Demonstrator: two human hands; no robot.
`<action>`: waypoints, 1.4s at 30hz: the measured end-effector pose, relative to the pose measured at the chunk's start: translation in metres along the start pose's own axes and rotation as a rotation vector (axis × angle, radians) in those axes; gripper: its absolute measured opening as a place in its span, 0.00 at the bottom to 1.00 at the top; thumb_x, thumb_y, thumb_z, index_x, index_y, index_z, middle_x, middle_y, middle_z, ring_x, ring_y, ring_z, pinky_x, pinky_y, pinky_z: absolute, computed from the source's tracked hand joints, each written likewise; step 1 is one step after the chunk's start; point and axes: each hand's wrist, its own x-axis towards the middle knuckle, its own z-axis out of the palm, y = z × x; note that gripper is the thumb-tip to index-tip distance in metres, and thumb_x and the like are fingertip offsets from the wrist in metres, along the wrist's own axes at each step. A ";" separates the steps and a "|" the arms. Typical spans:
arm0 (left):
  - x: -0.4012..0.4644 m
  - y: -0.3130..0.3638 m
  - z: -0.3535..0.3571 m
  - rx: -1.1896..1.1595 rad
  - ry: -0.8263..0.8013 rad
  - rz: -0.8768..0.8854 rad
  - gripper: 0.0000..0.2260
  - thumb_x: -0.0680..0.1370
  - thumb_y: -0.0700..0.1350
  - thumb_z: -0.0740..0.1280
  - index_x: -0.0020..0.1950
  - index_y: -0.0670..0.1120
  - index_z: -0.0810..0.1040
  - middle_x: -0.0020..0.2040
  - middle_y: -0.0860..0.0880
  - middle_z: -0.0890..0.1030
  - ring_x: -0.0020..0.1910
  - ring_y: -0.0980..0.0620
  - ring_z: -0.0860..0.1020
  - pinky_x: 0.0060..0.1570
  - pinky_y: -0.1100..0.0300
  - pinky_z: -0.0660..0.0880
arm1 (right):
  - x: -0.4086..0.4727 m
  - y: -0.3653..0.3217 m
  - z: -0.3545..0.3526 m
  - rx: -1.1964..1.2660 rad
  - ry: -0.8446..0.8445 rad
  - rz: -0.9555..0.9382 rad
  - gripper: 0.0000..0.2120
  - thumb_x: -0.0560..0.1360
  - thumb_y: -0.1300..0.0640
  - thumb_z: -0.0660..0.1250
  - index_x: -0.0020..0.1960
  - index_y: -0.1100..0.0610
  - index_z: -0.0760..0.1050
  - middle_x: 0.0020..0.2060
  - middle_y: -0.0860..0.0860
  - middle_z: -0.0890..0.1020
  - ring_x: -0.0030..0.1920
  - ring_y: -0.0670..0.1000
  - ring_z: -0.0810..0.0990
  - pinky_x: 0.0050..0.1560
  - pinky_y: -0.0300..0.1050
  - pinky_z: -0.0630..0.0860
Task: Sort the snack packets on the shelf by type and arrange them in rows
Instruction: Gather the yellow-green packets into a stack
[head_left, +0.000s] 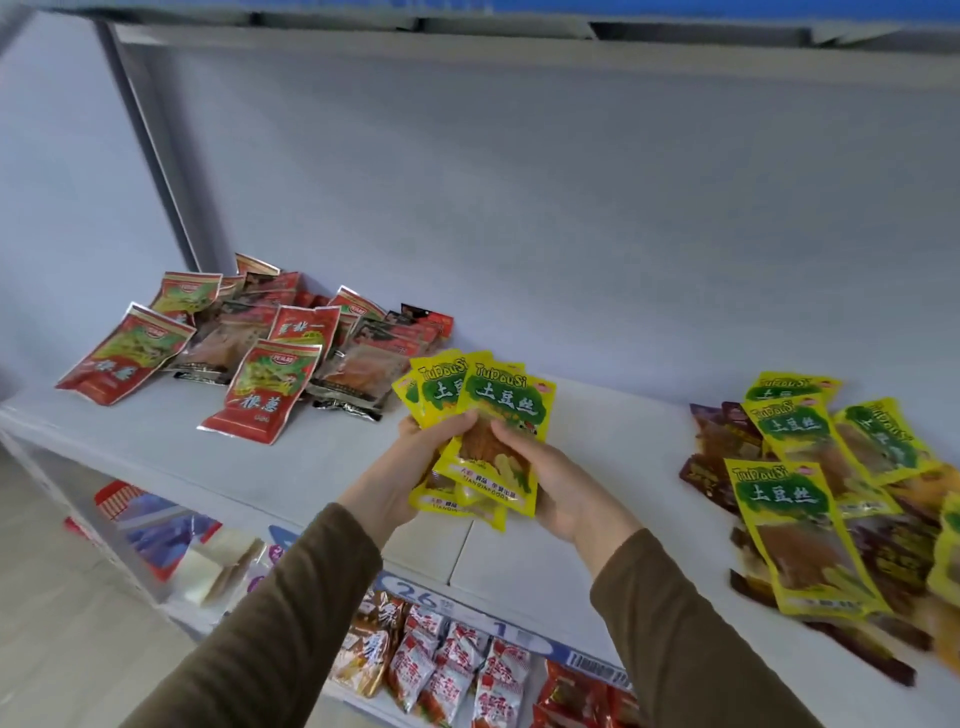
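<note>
A fanned stack of yellow-and-green snack packets (493, 415) is held above the middle of the white shelf (322, 457). My left hand (405, 467) grips the stack from the left and my right hand (545, 473) grips it from the right, thumb on the front packet. A pile of red packets (260, 389) mixed with clear brown-filled ones (353, 369) lies at the back left. At the right lies a heap of more yellow packets (800, 525) over dark brown packets (717, 441).
The shelf's back wall (519, 234) is plain and an upper shelf (467, 41) hangs overhead. Below the front edge, a lower shelf holds red-and-white packets (457, 670) and a price strip (467, 608). A bare stretch of shelf surface lies between the two piles.
</note>
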 end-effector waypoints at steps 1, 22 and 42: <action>0.008 0.006 0.002 0.028 -0.032 -0.018 0.30 0.78 0.47 0.74 0.75 0.41 0.67 0.65 0.36 0.80 0.53 0.35 0.84 0.39 0.44 0.83 | 0.007 0.002 -0.002 0.053 0.005 -0.006 0.24 0.72 0.45 0.73 0.65 0.55 0.80 0.58 0.57 0.85 0.57 0.57 0.85 0.53 0.52 0.83; 0.111 0.060 -0.041 0.429 0.029 0.208 0.40 0.75 0.31 0.74 0.79 0.50 0.56 0.67 0.40 0.78 0.62 0.43 0.80 0.42 0.66 0.80 | 0.124 -0.003 0.034 -0.236 0.559 -0.329 0.20 0.73 0.47 0.74 0.63 0.48 0.77 0.59 0.48 0.84 0.57 0.50 0.83 0.59 0.53 0.80; 0.122 0.059 -0.069 0.652 -0.025 0.384 0.50 0.74 0.33 0.76 0.83 0.56 0.46 0.73 0.50 0.71 0.57 0.60 0.80 0.45 0.67 0.80 | 0.138 0.016 0.071 -0.040 0.622 -0.377 0.20 0.83 0.52 0.62 0.74 0.43 0.68 0.65 0.45 0.79 0.64 0.49 0.79 0.66 0.55 0.77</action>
